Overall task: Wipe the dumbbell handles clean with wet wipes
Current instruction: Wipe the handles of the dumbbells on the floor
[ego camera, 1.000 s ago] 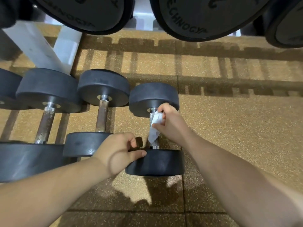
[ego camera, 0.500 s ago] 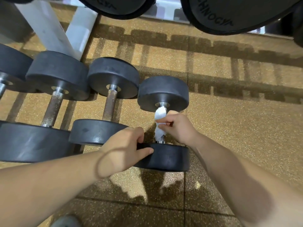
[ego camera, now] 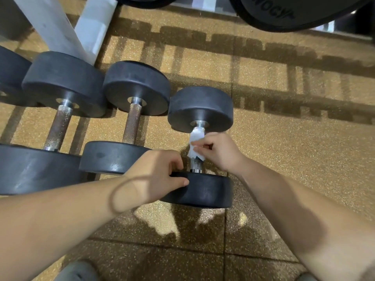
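Nearest the camera, two bare forearms reach forward over the speckled rubber floor, and a grey rounded shape, perhaps a shoe, shows at the bottom edge. The left hand is clamped on the near head of the rightmost dumbbell, thumb pressed on its rim and fingers curled over the top edge. Just beyond it, the right hand pinches a white wet wipe wrapped around the upper part of the dumbbell's metal handle; a short bare stretch of the handle shows below the wipe, just above the near head. The wipe reaches up to the collar under the far head, which rests on the floor like the near one. To the left, touching or very nearly so, lies a second dumbbell with a rust-brown handle, and left of that a larger third dumbbell, also with a rusty handle; part of a fourth shows at the left edge. All lie in a row with handles running away from the camera. Farther back, white rack legs stand at the floor's far left, and large black weights with raised lettering hang over the top edge, casting barred shadows on the floor.
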Motion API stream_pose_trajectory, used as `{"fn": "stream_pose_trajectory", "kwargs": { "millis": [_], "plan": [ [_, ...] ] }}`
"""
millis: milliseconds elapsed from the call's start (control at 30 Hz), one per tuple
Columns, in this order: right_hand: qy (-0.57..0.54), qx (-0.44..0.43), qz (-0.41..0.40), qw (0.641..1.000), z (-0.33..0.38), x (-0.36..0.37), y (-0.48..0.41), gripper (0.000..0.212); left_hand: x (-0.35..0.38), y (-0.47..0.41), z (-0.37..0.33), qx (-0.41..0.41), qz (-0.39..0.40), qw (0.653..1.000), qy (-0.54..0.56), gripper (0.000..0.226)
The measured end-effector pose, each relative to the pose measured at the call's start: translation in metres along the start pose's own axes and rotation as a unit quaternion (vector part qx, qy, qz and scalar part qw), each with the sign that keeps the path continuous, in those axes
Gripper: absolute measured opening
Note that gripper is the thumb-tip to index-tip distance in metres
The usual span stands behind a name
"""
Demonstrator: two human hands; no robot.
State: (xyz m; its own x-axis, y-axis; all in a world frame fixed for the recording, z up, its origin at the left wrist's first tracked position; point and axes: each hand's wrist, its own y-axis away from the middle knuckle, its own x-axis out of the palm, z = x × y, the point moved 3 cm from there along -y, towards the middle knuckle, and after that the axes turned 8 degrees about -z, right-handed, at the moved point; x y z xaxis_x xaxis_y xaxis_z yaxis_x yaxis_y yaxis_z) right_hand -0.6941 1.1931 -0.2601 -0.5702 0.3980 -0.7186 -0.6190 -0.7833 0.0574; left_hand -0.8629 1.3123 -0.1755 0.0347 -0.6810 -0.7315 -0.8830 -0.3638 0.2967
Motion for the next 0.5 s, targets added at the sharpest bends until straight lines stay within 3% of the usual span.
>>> {"fn": "stream_pose_trajectory", "kwargs": {
  "millis": [133, 233, 333, 500],
  "plan": [
    [-0.034, -0.001, 0.047, 0.998, 0.000, 0.005, 0.009, 0.016, 0.011, 0.004, -0.001, -0.031, 0.021, 0.997, 0.072, 0.024],
    [0.015, -0.022, -0.026, 0.999, 0.005, 0.000, -0.012, 0.015, 0.016, 0.003, 0.003, -0.042, 0.027, 0.993, 0.108, 0.028],
    [0.001, 0.049, -0.059, 0.997, 0.000, -0.005, -0.023, 0.017, 0.018, 0.004, 0.008, -0.046, 0.030, 0.990, 0.133, 0.028],
    [-0.037, 0.014, 0.036, 0.999, 0.000, -0.002, 0.003, 0.017, 0.018, 0.003, 0.009, -0.044, 0.041, 0.988, 0.139, 0.027]
  ]
}}
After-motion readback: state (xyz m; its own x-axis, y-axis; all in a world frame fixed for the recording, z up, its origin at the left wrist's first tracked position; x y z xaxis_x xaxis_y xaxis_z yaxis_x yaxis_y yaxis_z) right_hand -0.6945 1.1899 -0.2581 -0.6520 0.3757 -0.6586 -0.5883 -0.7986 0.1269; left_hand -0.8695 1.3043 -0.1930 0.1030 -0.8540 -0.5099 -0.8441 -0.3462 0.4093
